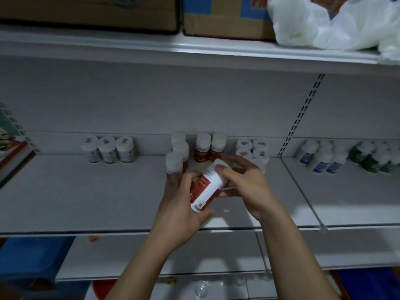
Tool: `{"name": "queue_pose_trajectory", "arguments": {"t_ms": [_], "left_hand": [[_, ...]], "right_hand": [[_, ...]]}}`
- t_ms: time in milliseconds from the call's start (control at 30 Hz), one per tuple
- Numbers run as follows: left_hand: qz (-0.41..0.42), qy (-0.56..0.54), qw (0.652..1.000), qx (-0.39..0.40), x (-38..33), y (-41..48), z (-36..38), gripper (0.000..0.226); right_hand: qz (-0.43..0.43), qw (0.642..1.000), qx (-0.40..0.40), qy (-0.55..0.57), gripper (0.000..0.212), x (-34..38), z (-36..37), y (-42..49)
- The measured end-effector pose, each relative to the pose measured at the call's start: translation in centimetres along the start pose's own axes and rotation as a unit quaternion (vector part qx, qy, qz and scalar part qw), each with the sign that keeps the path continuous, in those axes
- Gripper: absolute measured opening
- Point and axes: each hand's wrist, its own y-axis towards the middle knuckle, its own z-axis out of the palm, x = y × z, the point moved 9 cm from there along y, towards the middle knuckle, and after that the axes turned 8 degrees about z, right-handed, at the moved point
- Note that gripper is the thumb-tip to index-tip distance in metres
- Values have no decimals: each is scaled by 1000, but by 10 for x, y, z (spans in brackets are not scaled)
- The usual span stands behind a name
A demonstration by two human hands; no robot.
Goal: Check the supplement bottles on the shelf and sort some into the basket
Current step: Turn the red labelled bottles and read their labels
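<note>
Both my hands hold one white supplement bottle with a red label [206,187], tilted with its cap up and to the right, above the middle shelf [86,191]. My left hand [181,202] grips its lower body and base. My right hand [242,182] curls its fingers round the cap end. Behind them stand more red-labelled bottles [203,148] in a cluster. Three white bottles [109,149] stand to the left, and several white-capped ones [252,149] just right of my hands. No basket is in view.
Blue-labelled bottles [320,158] and green bottles [372,158] stand on the right shelf section. Cardboard boxes [225,16] and a white plastic bag [337,22] sit on the top shelf. Books [10,152] lie at the far left. A lower shelf [151,256] runs beneath.
</note>
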Motion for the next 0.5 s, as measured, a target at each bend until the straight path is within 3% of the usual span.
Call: {"name": "queue_pose_trajectory", "arguments": {"t_ms": [133, 333, 500], "left_hand": [[-34, -111, 993, 27, 18, 2, -11, 56], [-56, -128, 985, 104, 39, -2, -17, 66], [-87, -34, 995, 44, 53, -2, -25, 58]], "right_hand": [[-35, 996, 33, -71, 37, 17, 10, 5], [-37, 988, 138, -56, 43, 16, 39, 4], [-21, 994, 58, -95, 31, 5, 47, 8]]}}
